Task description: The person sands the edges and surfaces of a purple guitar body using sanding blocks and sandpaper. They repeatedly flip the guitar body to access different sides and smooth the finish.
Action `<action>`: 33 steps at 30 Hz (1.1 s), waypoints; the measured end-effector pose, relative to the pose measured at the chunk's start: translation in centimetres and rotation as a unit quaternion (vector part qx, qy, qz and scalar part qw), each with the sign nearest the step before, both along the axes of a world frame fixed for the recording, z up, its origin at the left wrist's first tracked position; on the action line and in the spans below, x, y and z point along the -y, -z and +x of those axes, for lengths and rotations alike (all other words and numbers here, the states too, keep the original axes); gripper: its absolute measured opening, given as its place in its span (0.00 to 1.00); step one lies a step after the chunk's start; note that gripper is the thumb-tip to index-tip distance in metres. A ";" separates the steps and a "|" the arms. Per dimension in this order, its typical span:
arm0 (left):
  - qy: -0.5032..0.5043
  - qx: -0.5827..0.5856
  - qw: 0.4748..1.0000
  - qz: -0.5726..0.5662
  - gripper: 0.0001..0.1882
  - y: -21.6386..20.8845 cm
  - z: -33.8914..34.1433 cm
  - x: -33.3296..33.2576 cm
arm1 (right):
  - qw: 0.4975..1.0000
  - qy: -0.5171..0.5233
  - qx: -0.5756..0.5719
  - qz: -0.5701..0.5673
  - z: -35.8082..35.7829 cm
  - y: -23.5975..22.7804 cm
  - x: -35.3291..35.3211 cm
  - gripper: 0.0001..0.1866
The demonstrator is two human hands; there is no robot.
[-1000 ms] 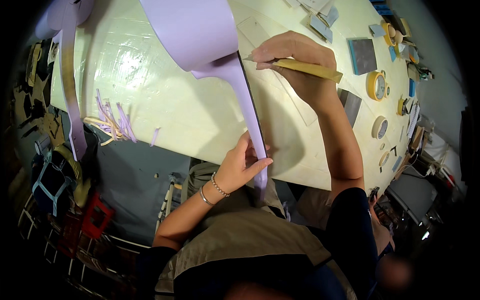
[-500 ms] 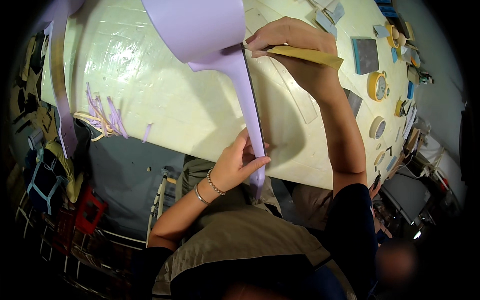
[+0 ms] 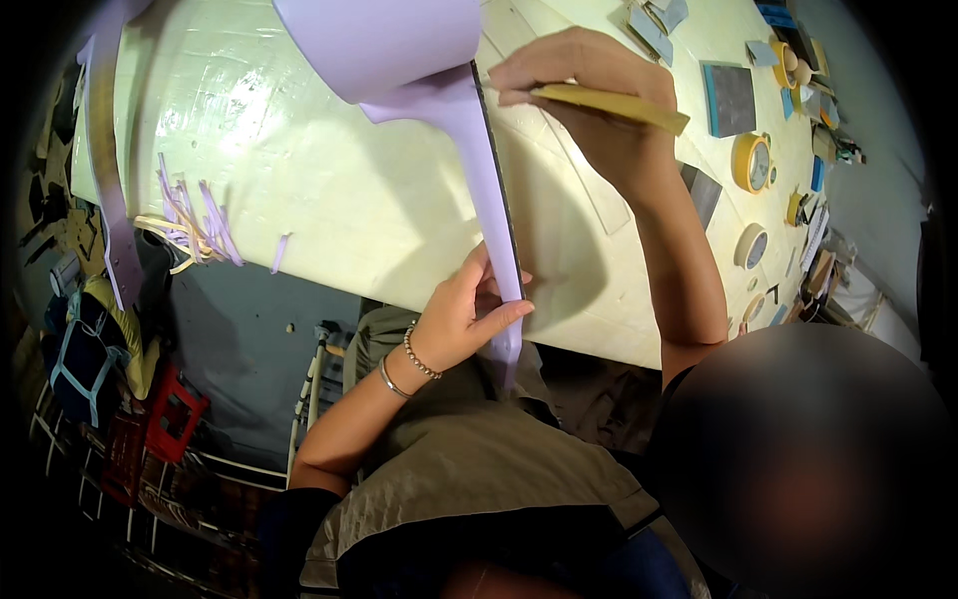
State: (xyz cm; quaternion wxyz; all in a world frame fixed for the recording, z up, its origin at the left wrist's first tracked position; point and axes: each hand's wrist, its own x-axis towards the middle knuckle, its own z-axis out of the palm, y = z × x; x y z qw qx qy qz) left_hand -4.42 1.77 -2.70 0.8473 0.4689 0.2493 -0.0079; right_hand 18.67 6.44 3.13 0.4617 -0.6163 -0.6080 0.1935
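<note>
A large lilac piece (image 3: pixel 389 45), with a broad curved upper part and a narrow arm running down toward me, extends over the table edge. A dark line follows the right edge of its arm. My left hand (image 3: pixel 469 309) is wrapped round the lower end of this arm, thumb across the front. To the right of the piece's upper edge, my right hand (image 3: pixel 599 100) is closed in a pinch on a tool with a flat yellow handle (image 3: pixel 614 105). The tool's working tip is hidden or too blurred to make out. Those fingertips are slightly apart from the lilac edge.
The pale, glossy table (image 3: pixel 299 190) carries lilac and cream strips (image 3: pixel 195 225) at left. Another lilac piece (image 3: pixel 105 150) hangs over its left side. Tape rolls (image 3: pixel 750 163), a grey sanding block (image 3: pixel 731 100) and a clear ruler (image 3: pixel 589 185) lie rightward. Another person's blurred head is at lower right.
My right hand has come away from the lilac edge, where its fingertips were touching. The lilac piece and my left hand appear slightly higher and further left. A blurred head has come in at lower right.
</note>
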 end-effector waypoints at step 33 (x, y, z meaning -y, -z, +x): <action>-0.036 0.029 0.987 0.152 0.51 0.9 0.0 1.5 | 0.991 -0.057 0.118 0.000 -3.7 1.3 11.2 0.10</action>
